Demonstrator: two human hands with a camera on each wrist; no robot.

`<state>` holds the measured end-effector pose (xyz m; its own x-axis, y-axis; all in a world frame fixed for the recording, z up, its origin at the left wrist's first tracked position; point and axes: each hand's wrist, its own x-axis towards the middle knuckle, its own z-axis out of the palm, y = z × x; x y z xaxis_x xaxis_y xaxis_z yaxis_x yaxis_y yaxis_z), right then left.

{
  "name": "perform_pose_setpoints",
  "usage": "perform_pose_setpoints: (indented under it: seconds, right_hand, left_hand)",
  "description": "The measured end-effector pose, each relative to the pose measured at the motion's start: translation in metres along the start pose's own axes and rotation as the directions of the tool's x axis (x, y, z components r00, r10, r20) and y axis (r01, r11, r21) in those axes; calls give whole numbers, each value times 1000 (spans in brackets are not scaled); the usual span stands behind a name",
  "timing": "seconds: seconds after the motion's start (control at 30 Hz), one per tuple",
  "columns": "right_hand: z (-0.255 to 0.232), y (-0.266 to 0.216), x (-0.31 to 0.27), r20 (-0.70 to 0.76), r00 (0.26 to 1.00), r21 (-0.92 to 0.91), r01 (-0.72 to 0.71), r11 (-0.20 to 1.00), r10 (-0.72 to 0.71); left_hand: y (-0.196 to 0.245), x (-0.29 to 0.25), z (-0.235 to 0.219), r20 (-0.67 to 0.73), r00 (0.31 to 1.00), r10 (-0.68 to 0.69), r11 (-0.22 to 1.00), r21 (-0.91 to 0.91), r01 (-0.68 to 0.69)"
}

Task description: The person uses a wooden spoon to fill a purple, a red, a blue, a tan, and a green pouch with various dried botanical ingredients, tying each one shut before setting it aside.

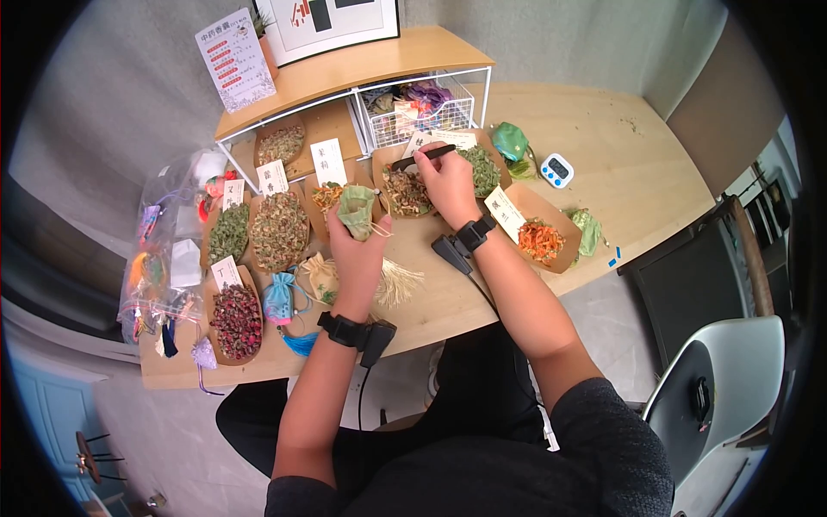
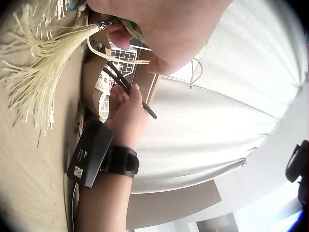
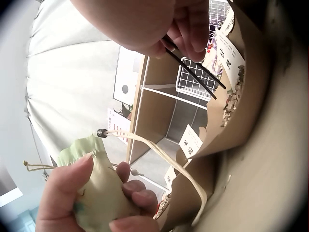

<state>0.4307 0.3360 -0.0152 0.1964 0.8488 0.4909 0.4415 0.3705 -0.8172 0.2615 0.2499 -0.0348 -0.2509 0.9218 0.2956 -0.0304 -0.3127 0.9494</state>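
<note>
My left hand [image 1: 357,254] holds a pale green drawstring pouch [image 1: 355,209] upright, fingers and thumb wrapped round it. Its mouth gapes upward in the head view, and a cream cord [image 3: 159,149] loops from it. A cream tassel [image 2: 60,65] hangs below that hand. In my right hand [image 1: 451,185] is a pair of dark tweezers [image 3: 205,87], pinched between thumb and fingers. The two tips point down, slightly apart, over a brown paper tray [image 3: 256,87] of mixed dried herbs [image 1: 405,191]. Nothing shows between the tips in the right wrist view. The pouch's contents are hidden.
Trays of rosebuds [image 1: 236,323], brown herbs [image 1: 279,231] and orange petals [image 1: 541,241] stand around, with label cards. A blue pouch [image 1: 280,297] lies near the front edge. Behind are a wooden shelf [image 1: 345,79] and wire basket [image 1: 422,125]; a timer [image 1: 557,171] is at right.
</note>
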Motion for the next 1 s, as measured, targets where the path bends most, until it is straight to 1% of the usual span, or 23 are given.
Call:
perform_pose_setpoints:
  seconds: [0.1, 0.2, 0.3, 0.47, 0.6, 0.7, 0.8, 0.9, 0.97, 1.0]
  right_hand:
    - [1, 4, 0, 19, 1000, -33, 6, 999, -5]
    - [0, 4, 0, 42, 999, -105, 17, 994, -13]
    - [2, 8, 0, 80, 997, -100, 25, 995, -17]
    - [7, 19, 3, 16, 999, -13, 44, 999, -43]
    - [5, 20, 6, -25, 1000, 34, 18, 999, -17]
    - [0, 13, 6, -38, 999, 9, 32, 999, -32]
    - [-2, 2, 3, -15, 999, -15, 40, 999, -40]
    - [-3, -8, -3, 23, 996, 17, 85, 996, -85]
    - [-2, -9, -3, 51, 995, 15, 86, 996, -86]
    - [-1, -6, -3, 56, 995, 18, 87, 996, -88]
  left_hand:
    - [0, -1, 0, 5, 1000, -12, 1000, -4, 12]
    - [-2, 0, -2, 15, 1000, -18, 1000, -1, 18]
    - [-7, 1, -3, 25, 1000, -13, 1000, 5, 13]
    - [-5, 1, -2, 15, 1000, -15, 1000, 4, 15]
    - [2, -1, -1, 28, 999, -30, 1000, 3, 30]
    - [2, 0, -1, 23, 1000, -21, 1000, 10, 21]
    - [2, -2, -1, 22, 1000, -19, 999, 26, 18]
    - [2, -1, -1, 25, 1000, -14, 1000, 13, 13]
    - [-1, 0, 0, 11, 1000, 5, 1000, -3, -5]
    - [-2, 0, -1, 13, 1000, -7, 1000, 0, 7]
